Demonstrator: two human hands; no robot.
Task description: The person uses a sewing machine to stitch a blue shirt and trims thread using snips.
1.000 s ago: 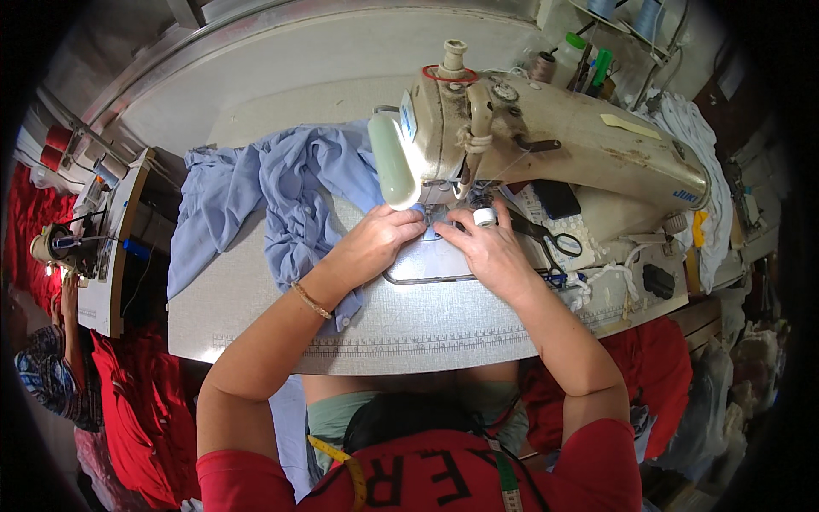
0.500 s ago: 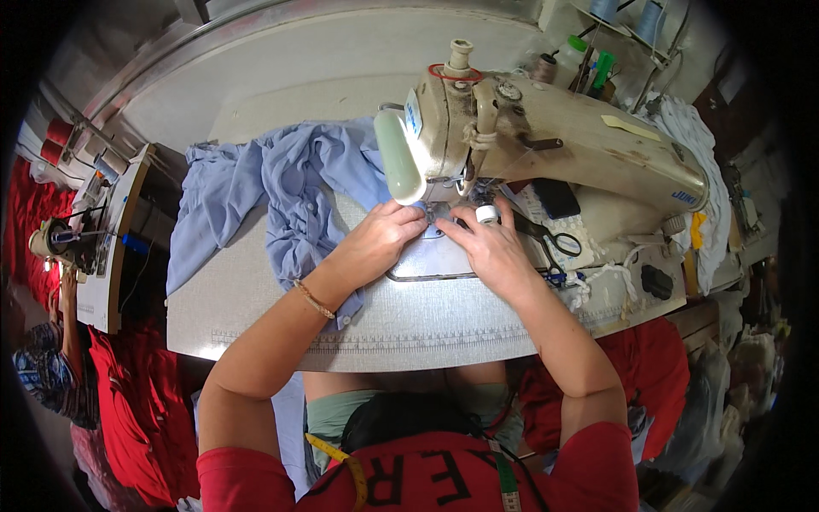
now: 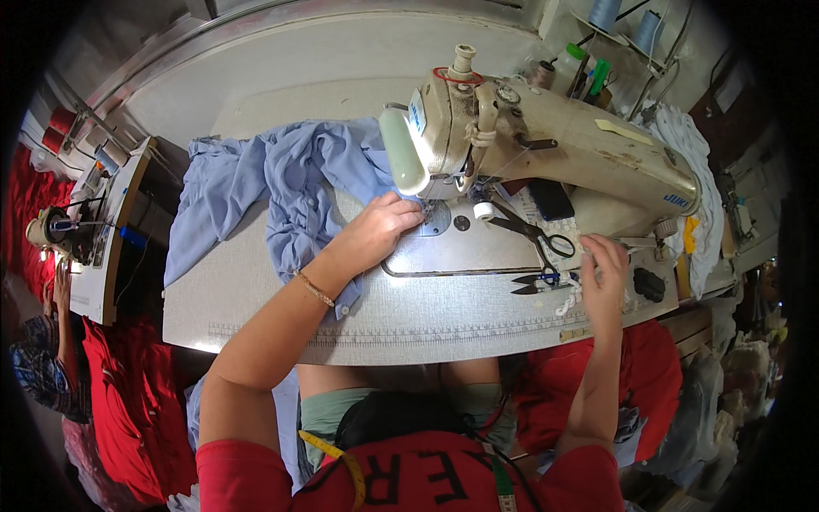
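A pale blue garment (image 3: 299,162) lies bunched on the bed of a sewing machine (image 3: 554,141). Its edge runs under the needle area, where my left hand (image 3: 386,226) is closed on the cloth beside the presser foot. My right hand (image 3: 604,273) hovers over the right side of the table, fingers loosely bent and apart, with nothing visible in them. Beneath and beside it is white knotted trim (image 3: 570,299), partly hidden by the hand. Black-handled scissors (image 3: 536,232), small thread snips (image 3: 537,280) and a white spool (image 3: 484,211) lie between my hands.
A dark pad (image 3: 552,200) rests behind the scissors, and a black object (image 3: 650,285) sits near the table's right end. Thread cones (image 3: 604,13) stand at the back right. Another person's arm (image 3: 62,294) works at a machine on the left. Red cloth (image 3: 141,410) hangs below.
My right hand has left the needle area and moved right, past the scissors to the white trim. My left hand stays on the blue cloth, shifted slightly left.
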